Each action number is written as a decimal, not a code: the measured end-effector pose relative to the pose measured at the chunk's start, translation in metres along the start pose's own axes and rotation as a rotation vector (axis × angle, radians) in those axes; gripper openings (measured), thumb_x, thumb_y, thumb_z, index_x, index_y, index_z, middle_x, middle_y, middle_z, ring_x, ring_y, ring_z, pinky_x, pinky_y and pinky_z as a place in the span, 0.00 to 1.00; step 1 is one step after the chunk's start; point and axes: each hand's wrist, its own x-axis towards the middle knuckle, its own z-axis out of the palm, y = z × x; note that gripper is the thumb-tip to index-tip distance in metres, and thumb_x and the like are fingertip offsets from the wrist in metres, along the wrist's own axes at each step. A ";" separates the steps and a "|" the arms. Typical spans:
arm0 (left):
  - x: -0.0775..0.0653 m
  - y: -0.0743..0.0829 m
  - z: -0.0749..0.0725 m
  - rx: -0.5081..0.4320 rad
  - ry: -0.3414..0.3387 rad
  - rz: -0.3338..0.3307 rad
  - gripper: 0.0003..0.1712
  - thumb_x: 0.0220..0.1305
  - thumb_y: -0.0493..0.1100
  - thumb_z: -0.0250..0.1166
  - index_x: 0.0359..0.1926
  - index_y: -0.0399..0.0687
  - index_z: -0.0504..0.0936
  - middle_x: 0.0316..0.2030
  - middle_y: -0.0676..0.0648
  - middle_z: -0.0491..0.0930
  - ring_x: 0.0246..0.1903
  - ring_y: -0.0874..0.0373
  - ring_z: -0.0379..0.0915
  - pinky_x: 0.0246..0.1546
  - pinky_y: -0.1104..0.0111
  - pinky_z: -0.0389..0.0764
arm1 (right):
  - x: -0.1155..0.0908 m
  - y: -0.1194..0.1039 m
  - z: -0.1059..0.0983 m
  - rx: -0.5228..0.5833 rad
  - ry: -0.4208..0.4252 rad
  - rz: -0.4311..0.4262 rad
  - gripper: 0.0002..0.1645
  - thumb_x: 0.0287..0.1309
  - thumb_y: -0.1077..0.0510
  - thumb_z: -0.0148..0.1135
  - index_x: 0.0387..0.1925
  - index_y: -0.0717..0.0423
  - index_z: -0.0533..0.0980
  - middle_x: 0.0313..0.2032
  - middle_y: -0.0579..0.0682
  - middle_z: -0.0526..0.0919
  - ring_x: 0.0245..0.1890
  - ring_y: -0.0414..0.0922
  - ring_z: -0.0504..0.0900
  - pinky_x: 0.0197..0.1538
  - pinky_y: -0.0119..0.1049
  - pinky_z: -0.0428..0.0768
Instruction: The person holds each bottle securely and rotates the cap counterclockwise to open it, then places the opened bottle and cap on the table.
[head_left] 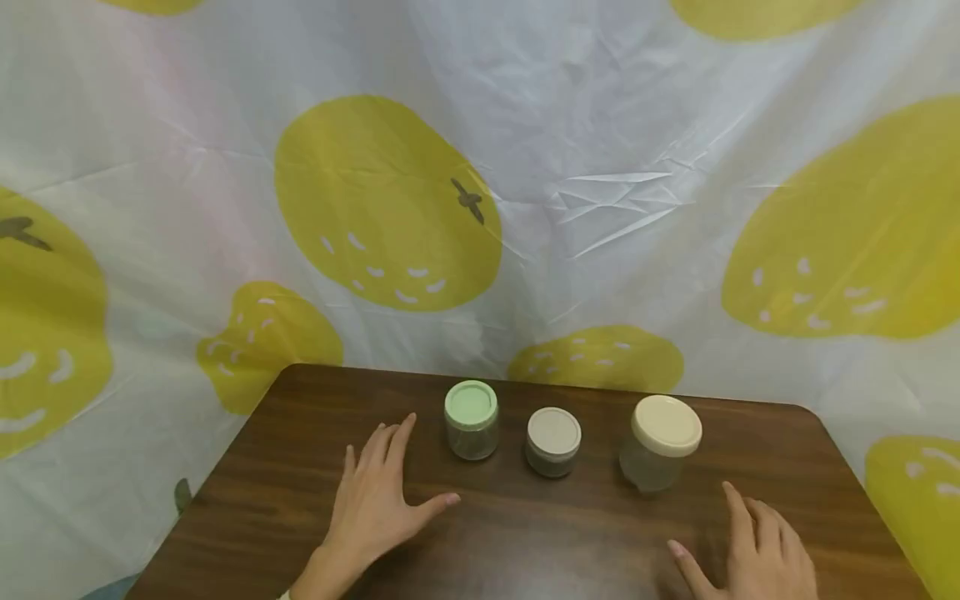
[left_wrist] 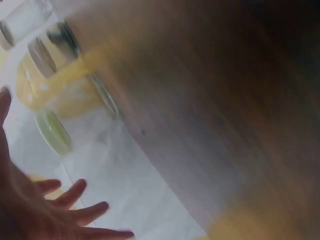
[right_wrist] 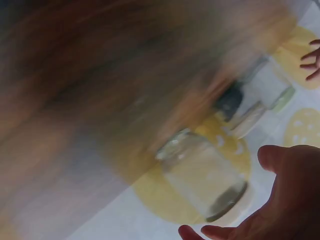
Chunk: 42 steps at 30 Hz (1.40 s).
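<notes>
Three clear jars with lids stand upright in a row on the brown table. At the left is the jar with a green lid (head_left: 472,419), in the middle a small jar with a whitish lid (head_left: 553,442), at the right a larger jar with a cream lid (head_left: 660,442). My left hand (head_left: 375,492), fingers spread and thumb out, is just left of the green-lidded jar and holds nothing. Below and right of the cream-lidded jar is my right hand (head_left: 761,550), thumb apart from the fingers, also holding nothing. Something dark (right_wrist: 231,101) shows inside the middle jar in the right wrist view.
The wood-grain table (head_left: 525,542) has rounded back corners. Right behind its back edge hangs a whitish curtain (head_left: 600,275) printed with large yellow lemons. Both wrist views are blurred over the table surface.
</notes>
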 end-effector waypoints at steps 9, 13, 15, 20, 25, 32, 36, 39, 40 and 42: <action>0.002 0.033 -0.003 -0.104 0.124 0.120 0.61 0.51 0.81 0.71 0.78 0.58 0.65 0.69 0.44 0.75 0.70 0.44 0.73 0.60 0.46 0.83 | 0.014 -0.038 -0.008 0.095 -0.108 -0.089 0.64 0.48 0.29 0.77 0.77 0.58 0.63 0.60 0.67 0.75 0.56 0.68 0.75 0.47 0.70 0.75; 0.005 0.045 -0.002 -0.116 0.136 0.185 0.59 0.52 0.77 0.74 0.77 0.55 0.67 0.67 0.46 0.75 0.67 0.48 0.75 0.58 0.50 0.84 | 0.018 -0.051 -0.005 0.189 -0.115 -0.140 0.62 0.50 0.34 0.79 0.77 0.59 0.63 0.61 0.67 0.75 0.57 0.69 0.75 0.50 0.68 0.75; 0.006 0.050 -0.001 -0.120 0.141 0.210 0.58 0.52 0.76 0.74 0.77 0.55 0.67 0.66 0.47 0.75 0.66 0.49 0.76 0.59 0.52 0.84 | 0.019 -0.057 -0.004 0.223 -0.126 -0.151 0.62 0.51 0.35 0.79 0.78 0.58 0.62 0.62 0.67 0.74 0.58 0.68 0.75 0.52 0.67 0.75; 0.010 0.062 0.002 -0.130 0.148 0.259 0.57 0.53 0.75 0.74 0.77 0.54 0.68 0.66 0.47 0.76 0.65 0.49 0.77 0.61 0.53 0.83 | 0.020 -0.070 -0.001 0.258 -0.132 -0.160 0.61 0.53 0.38 0.79 0.80 0.56 0.60 0.65 0.66 0.73 0.60 0.66 0.73 0.53 0.66 0.76; 0.014 0.069 0.005 -0.133 0.146 0.284 0.53 0.57 0.73 0.73 0.76 0.53 0.69 0.64 0.47 0.77 0.64 0.47 0.77 0.64 0.45 0.80 | 0.022 -0.083 -0.001 0.322 -0.182 -0.129 0.58 0.59 0.40 0.76 0.81 0.55 0.58 0.68 0.65 0.71 0.65 0.65 0.73 0.53 0.68 0.79; 0.023 0.079 0.010 -0.186 0.093 0.327 0.49 0.61 0.66 0.73 0.77 0.53 0.66 0.66 0.48 0.75 0.65 0.52 0.76 0.57 0.56 0.85 | 0.029 -0.100 -0.002 0.406 -0.307 -0.040 0.54 0.68 0.37 0.67 0.83 0.54 0.53 0.75 0.64 0.65 0.73 0.65 0.67 0.60 0.70 0.76; 0.027 0.085 0.015 -0.238 0.040 0.354 0.48 0.63 0.61 0.73 0.78 0.54 0.64 0.69 0.47 0.73 0.67 0.52 0.75 0.55 0.57 0.86 | 0.035 -0.109 0.003 0.447 -0.304 -0.039 0.54 0.69 0.38 0.67 0.83 0.54 0.52 0.76 0.64 0.63 0.73 0.65 0.67 0.63 0.71 0.74; 0.029 0.088 0.020 -0.266 0.010 0.355 0.48 0.65 0.61 0.72 0.79 0.54 0.63 0.70 0.45 0.72 0.68 0.51 0.74 0.55 0.57 0.87 | 0.039 -0.114 0.010 0.472 -0.299 -0.041 0.54 0.69 0.39 0.68 0.83 0.54 0.53 0.76 0.62 0.63 0.74 0.63 0.66 0.64 0.69 0.74; 0.030 0.089 0.022 -0.276 0.003 0.355 0.48 0.65 0.61 0.72 0.79 0.53 0.62 0.70 0.45 0.72 0.68 0.50 0.74 0.55 0.56 0.87 | 0.040 -0.116 0.012 0.474 -0.302 -0.039 0.54 0.69 0.38 0.67 0.83 0.54 0.52 0.77 0.62 0.63 0.74 0.63 0.66 0.64 0.69 0.75; 0.032 0.091 0.025 -0.302 -0.014 0.355 0.48 0.66 0.60 0.72 0.79 0.51 0.62 0.69 0.44 0.72 0.67 0.50 0.75 0.58 0.56 0.86 | 0.043 -0.118 0.016 0.477 -0.304 -0.034 0.54 0.69 0.38 0.67 0.83 0.54 0.52 0.77 0.62 0.63 0.74 0.63 0.67 0.64 0.69 0.76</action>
